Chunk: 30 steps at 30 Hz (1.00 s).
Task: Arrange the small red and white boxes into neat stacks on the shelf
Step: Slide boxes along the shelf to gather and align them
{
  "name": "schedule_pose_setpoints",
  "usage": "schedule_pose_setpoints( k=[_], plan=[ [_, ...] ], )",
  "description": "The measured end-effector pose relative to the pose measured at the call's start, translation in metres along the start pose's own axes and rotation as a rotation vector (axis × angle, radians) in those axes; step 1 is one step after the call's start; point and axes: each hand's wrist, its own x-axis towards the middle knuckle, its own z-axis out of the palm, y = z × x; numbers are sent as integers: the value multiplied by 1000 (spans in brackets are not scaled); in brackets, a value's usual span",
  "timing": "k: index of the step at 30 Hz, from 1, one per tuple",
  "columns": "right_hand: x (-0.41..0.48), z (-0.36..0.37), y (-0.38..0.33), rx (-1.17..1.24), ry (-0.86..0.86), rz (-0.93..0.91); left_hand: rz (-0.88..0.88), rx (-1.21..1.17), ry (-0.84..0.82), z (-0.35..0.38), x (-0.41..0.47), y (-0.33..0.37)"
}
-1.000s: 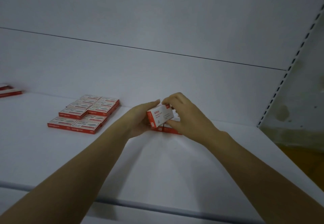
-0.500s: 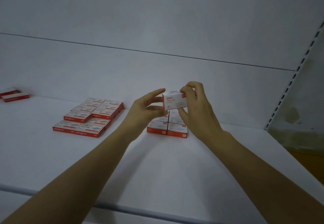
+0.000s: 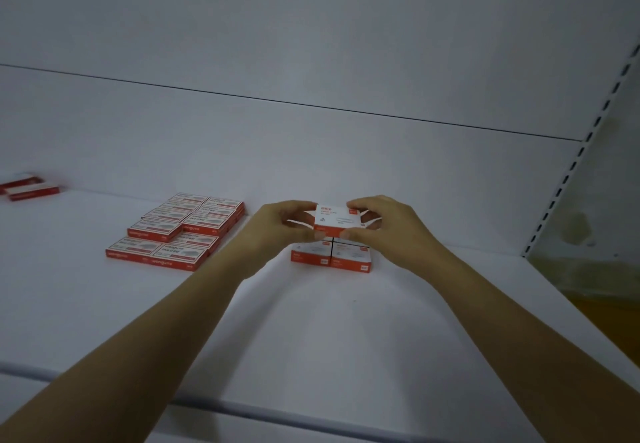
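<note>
Box (image 3: 337,222) is now turned flat and lowered from mid-air, pinched at both ends by left hand (image 3: 277,231) and right hand (image 3: 391,227), right over the pair of boxes (image 3: 332,257) on the shelf (image 3: 311,321) (a second layer is judged imminent).

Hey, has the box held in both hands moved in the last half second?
Yes: the held box has dropped closer to the two shelf boxes beneath it, now lying level.
</note>
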Motion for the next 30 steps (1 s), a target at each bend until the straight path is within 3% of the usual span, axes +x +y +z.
schedule_pose_setpoints(
  k=[14, 19, 24, 30],
  plan=[
    [-8, 22, -12, -150, 137, -252, 93, 159, 115, -4, -9, 2],
    [-12, 28, -12, -93, 66, -180, 48, 301, 105, -13, -13, -2],
    [-14, 48, -11, -118, -110, -32, -112, 348, -2, -19, -15, -17],
    [-13, 66, -5, -110, -188, 53, -208, 506, -90, -18, -14, -26]
  ],
)
